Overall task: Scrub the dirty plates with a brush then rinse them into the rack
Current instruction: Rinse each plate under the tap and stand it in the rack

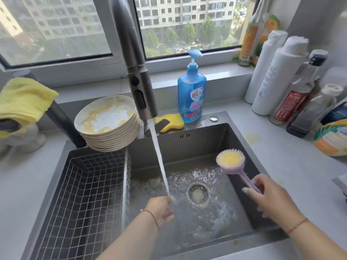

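Two hands: right hand [270,196] grips the brush [232,164] at lower right; left hand [161,209], fingers relaxed, under running water [159,158].

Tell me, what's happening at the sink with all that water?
A person is getting ready to wash dishes. The right hand holds a purple brush by its handle over the sink. The left hand is under the water running from the tap. A stack of dirty plates waits at the back left corner, not yet scrubbed. The wire rack in the sink has no plates in it.
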The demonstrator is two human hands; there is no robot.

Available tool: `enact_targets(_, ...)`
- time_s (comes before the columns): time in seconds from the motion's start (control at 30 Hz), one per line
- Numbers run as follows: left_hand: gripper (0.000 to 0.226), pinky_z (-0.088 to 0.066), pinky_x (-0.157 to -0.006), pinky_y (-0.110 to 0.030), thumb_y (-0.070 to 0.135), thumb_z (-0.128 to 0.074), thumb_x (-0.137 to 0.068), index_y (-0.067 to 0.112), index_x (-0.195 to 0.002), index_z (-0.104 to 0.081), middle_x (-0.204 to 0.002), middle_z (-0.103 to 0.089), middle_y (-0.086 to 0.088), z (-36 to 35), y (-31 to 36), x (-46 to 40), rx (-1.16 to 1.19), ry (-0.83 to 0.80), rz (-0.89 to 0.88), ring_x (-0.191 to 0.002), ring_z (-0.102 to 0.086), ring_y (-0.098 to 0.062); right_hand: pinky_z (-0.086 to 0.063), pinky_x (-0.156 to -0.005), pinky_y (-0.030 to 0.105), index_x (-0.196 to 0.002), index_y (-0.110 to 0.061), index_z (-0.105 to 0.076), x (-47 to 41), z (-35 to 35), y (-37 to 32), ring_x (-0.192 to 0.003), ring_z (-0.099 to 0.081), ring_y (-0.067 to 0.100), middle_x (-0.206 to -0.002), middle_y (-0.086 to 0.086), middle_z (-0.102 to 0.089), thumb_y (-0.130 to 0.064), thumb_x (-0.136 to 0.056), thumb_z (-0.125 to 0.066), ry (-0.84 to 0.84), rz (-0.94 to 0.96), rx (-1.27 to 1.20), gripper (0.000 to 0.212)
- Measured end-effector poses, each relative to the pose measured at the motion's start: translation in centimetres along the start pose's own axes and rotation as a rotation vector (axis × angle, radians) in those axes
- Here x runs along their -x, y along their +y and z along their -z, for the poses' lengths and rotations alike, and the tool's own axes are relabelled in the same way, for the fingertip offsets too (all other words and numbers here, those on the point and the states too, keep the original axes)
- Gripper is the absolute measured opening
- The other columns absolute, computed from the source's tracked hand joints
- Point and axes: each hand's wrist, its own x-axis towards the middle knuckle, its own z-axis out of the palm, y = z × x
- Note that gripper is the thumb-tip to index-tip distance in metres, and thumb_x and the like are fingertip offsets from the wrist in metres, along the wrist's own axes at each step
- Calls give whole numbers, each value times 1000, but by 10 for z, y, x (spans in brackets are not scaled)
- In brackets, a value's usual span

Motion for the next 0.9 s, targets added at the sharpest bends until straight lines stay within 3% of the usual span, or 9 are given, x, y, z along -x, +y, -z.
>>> enact_targets(0.1, 12, -42, -57, -28, 6, -45, -99, 1, -97, -56, -52, -34, -3, -1, 1, 6, 76, -3, 17, -31, -31, -11, -45, -45, 35, -73, -18, -47, -26, 18, 18, -53, -57, 29, -62, 6, -57, -30, -88, -64, 202, 32, 110, 26)
enact_targets(0.27, 16, -53, -68, -34, 9, -48, -100, 0, -90, -57, -82, -51, -13, 2, 0, 10, 113, 1, 29, -63, -52, -21, -39, -57, 34, -71, -17, -51, -69, 37, 37, -69, -50, 33, -78, 10, -53, -32, -90, -57, 412, -14, 260, 25)
enact_targets(0.47, 21, -54, -79, -39, 12, -48, -102, -4, -94, -58, -99, -61, -18, 8, 8, 18, 168, -45, 23, -90, -62, -28, -41, -64, 38, -78, -12, -49, -97, 38, 54, -82, -52, 37, -90, 20, -53, -28, -91, -53, 417, -102, 343, 21)
enact_targets(0.63, 25, -52, -75, -34, 14, -46, -104, -2, -87, -56, -92, -59, -17, 11, 16, 26, 207, -69, 12, -79, -59, -25, -47, -75, 43, -91, -5, -59, -96, 41, 48, -91, -55, 41, -99, 25, -59, -33, -89, -59, 422, -187, 440, 28)
enact_targets(0.7, 25, -51, -71, -34, 15, -47, -104, -2, -88, -56, -90, -59, -16, 14, 18, 27, 196, -68, -4, -78, -59, -25, -44, -82, 48, -98, 7, -57, -88, 36, 38, -95, -52, 45, -101, 34, -56, -32, -81, -67, 575, -206, 458, 44)
enact_targets(0.77, 22, -51, -68, -33, 16, -51, -102, 0, -90, -58, -85, -59, -14, 16, 22, 29, 154, -45, -43, -75, -59, -23, -40, -84, 51, -99, 10, -55, -66, 23, 16, -95, -49, 47, -99, 38, -53, -23, -73, -72, 716, -115, 348, 45)
enact_targets(0.83, 19, -50, -62, -29, 14, -56, -99, 2, -84, -58, -75, -55, -11, 18, 29, 32, 96, 17, -118, -67, -56, -21, -40, -78, 46, -92, 2, -57, -40, 1, -12, -88, -51, 42, -90, 29, -55, -14, -70, -75, 670, 62, 271, 33)
enact_targets(0.9, 15, -46, -50, -26, 8, -60, -95, 4, -82, -56, -67, -50, -9, 20, 36, 37, 26, 105, -226, -56, -51, -19, -36, -65, 36, -76, -12, -52, -16, -29, -40, -72, -48, 30, -74, 9, -52, -9, -70, -73, 451, 215, 214, 23)
